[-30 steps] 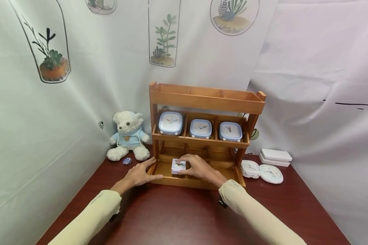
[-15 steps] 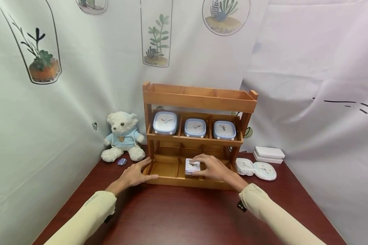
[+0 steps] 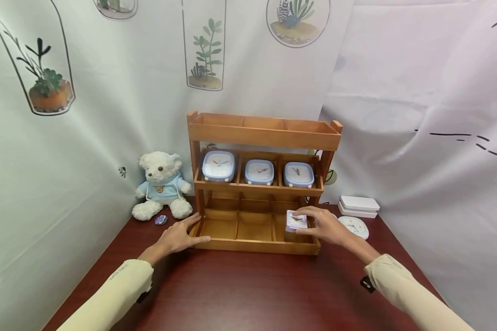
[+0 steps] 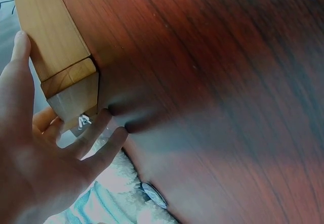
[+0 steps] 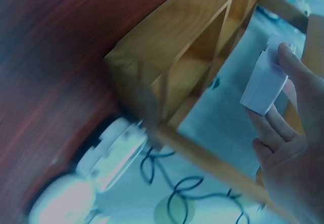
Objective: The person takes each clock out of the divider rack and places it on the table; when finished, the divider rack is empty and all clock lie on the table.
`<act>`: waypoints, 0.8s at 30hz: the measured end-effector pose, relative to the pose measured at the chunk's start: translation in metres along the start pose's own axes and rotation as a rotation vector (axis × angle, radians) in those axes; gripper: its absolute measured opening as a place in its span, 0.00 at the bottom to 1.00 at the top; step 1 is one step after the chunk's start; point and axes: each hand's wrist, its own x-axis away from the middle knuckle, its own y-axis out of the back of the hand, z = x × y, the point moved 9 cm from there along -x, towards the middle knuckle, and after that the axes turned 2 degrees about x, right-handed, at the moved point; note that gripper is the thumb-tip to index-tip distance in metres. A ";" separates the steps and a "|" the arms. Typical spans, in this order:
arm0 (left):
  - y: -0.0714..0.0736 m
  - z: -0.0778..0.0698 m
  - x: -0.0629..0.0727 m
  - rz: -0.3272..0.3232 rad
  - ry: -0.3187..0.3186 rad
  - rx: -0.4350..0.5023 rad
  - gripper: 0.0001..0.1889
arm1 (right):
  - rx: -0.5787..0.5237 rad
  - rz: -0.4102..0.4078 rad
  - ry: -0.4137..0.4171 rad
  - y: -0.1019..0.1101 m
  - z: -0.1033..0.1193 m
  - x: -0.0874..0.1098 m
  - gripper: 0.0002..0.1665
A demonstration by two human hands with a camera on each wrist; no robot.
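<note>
Between thumb and fingers, my right hand (image 3: 325, 226) pinches a small square white alarm clock (image 3: 295, 221) with a pale purple edge. It is held over the right compartment of the lowest tier of a wooden shelf (image 3: 257, 246), clear of the wood in the right wrist view, where the clock's side (image 5: 266, 80) faces the camera. My left hand (image 3: 176, 236) rests at the left end of that tier, thumb along the front and straight fingers spread beside the end piece (image 4: 76, 90). On the middle tier stand three blue-rimmed clocks (image 3: 218, 165), one per compartment.
A white teddy bear (image 3: 161, 184) in a blue top sits left of the shelf, with a small round badge (image 3: 161, 220) before it. To the right lie a white clock (image 3: 354, 227), partly hidden, and stacked white boxes (image 3: 359, 207). A dark cable (image 5: 177, 188) runs behind the shelf.
My right hand has carried the small clock from the left compartment, past the middle one, to the right compartment. My left hand has stayed at the shelf's left end. The view has turned slightly right.
</note>
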 end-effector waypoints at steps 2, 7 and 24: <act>0.001 0.000 0.000 -0.001 -0.002 0.001 0.57 | 0.012 -0.004 -0.015 0.008 -0.008 0.009 0.27; 0.001 0.001 0.000 -0.002 -0.008 0.000 0.57 | 0.040 -0.012 -0.036 0.022 -0.025 0.029 0.27; 0.001 -0.002 0.000 -0.001 -0.024 -0.005 0.56 | 0.115 -0.045 -0.052 0.025 -0.070 0.084 0.24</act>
